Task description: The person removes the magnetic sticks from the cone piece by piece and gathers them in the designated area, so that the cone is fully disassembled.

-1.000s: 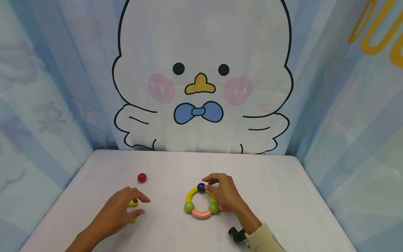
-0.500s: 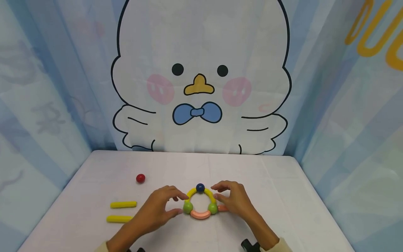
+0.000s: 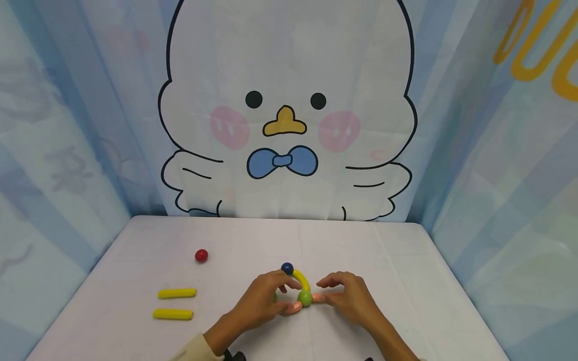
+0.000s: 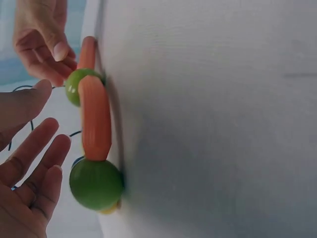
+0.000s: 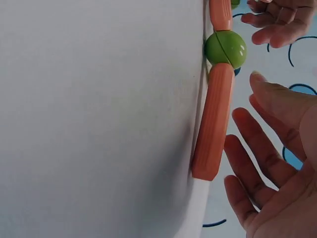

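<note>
Both hands rest at the toy ring of curved sticks and balls [image 3: 295, 293] near the middle of the white worktop [image 3: 384, 260], the left hand [image 3: 262, 301] with relaxed fingers over its left side, the right hand [image 3: 349, 298] loosely touching the orange stick [image 5: 214, 124] at its right.

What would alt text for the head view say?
Two hands meet over a toy ring of coloured arcs and balls on a white table: left hand covers its left side, right hand touches the orange stick. Left lie two yellow sticks and a red ball.
</note>
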A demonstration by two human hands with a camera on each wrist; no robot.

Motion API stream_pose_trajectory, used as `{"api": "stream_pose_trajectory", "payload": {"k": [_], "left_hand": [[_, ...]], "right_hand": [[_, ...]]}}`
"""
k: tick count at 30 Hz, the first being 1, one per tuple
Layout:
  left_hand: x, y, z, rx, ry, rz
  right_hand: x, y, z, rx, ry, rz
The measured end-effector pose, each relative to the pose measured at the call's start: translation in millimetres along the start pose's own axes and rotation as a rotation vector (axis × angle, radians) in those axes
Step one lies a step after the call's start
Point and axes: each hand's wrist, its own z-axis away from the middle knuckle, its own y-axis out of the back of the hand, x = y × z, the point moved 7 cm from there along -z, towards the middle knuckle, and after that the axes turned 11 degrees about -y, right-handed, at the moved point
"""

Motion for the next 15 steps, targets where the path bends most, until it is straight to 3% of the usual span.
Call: {"api": "stream_pose_trajectory", "payload": {"k": [9, 15], "left_hand": [[-2.2, -20.4, -12.3, -0.059, 0.008, -0.108], [0.8, -26.4, -18.5, -0.058, -0.009, -0.138]], "right_hand": [[10.0, 1.7, 1.6, -0.012, 0.084, 0.063], [11.5, 2.2, 1.3, 0.007, 0.115, 0.074]]}}
